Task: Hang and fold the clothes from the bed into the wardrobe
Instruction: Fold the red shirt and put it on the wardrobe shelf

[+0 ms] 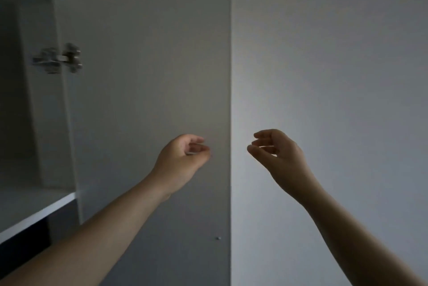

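A pale wall [335,54] fills the right side. Against it the grey wardrobe door [150,65] stands swung open, flat towards me. The wardrobe [23,100] itself is at the left, its dim inside showing above a white-edged shelf [39,214]. Two bare forearms reach up. The left hand [183,153] hangs in front of the door, the right hand [275,151] in front of the wall, well apart. Both have loosely curled fingers and hold nothing. A metal hinge [58,59] joins door and carcass. A tiny stud [218,238] sits low on the door.
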`<state>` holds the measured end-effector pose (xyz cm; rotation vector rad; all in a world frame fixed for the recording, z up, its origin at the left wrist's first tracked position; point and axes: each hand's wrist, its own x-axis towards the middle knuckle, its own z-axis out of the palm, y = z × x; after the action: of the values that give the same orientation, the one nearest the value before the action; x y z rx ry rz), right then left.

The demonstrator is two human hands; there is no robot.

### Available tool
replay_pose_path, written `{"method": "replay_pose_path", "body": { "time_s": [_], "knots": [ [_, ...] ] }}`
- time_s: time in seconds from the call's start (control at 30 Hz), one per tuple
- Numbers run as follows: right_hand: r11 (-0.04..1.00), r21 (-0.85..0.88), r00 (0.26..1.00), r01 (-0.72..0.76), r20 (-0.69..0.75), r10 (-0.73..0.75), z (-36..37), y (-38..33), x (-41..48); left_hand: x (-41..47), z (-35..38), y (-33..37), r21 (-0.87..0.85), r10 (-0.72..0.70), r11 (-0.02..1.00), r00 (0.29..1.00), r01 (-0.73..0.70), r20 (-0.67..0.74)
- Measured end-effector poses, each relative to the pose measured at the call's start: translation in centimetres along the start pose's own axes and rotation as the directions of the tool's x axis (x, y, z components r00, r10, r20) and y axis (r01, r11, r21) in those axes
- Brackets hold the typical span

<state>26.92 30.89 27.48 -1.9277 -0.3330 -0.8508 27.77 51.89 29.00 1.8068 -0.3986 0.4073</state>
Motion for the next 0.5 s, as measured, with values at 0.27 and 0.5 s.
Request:
{"method": "replay_pose_path", "body": {
  "time_s": [0.27, 0.5],
  "knots": [
    [0.948, -0.269, 0.963, -0.168, -0.249, 0.099, -13.2, 1.8, -8.2, -2.4, 12.2, 2.0, -0.204, 0.082, 0.979, 0.922, -0.003, 0.379],
    [0.828, -0.459, 0.898, -0.323, -0.424, 0.115, -27.6, 1.5, -16.9, -8.0, 26.1, 7.6, -0.29, 0.235, 0.954, 0.792, -0.077, 0.563]
  ]
}}
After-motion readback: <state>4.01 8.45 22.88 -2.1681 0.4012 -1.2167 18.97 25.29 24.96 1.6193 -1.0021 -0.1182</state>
